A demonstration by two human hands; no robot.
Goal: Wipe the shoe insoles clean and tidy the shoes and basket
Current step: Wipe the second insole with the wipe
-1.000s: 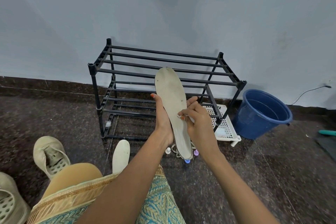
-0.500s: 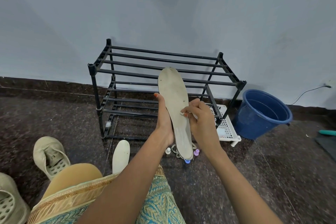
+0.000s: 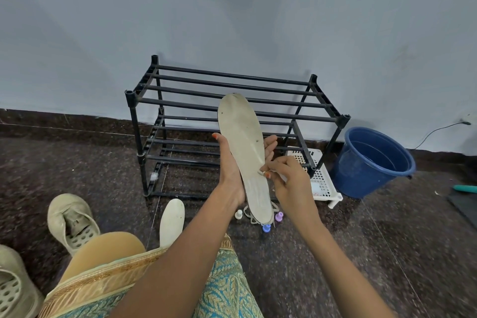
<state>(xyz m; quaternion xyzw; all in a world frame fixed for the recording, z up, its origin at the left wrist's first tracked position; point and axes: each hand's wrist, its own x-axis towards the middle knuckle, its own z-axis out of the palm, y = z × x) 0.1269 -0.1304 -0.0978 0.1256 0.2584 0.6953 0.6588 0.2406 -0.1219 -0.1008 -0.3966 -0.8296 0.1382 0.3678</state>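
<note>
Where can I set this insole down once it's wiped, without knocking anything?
Bare floor lies left of the rack, beyond the shoe, and on the right in front of the basket and bucket. The rack's top bars are bare too. Crowded: below the held insole, with small bottles, laces and the second insole.

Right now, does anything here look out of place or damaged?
Yes. The held insole looks grimy and speckled; the right hand pinches a small pale bit at its edge. Beneath it a white peg, a purple peg and a blue peg lie loose on the floor, and a second insole lies outside the shoe beside it.
</note>
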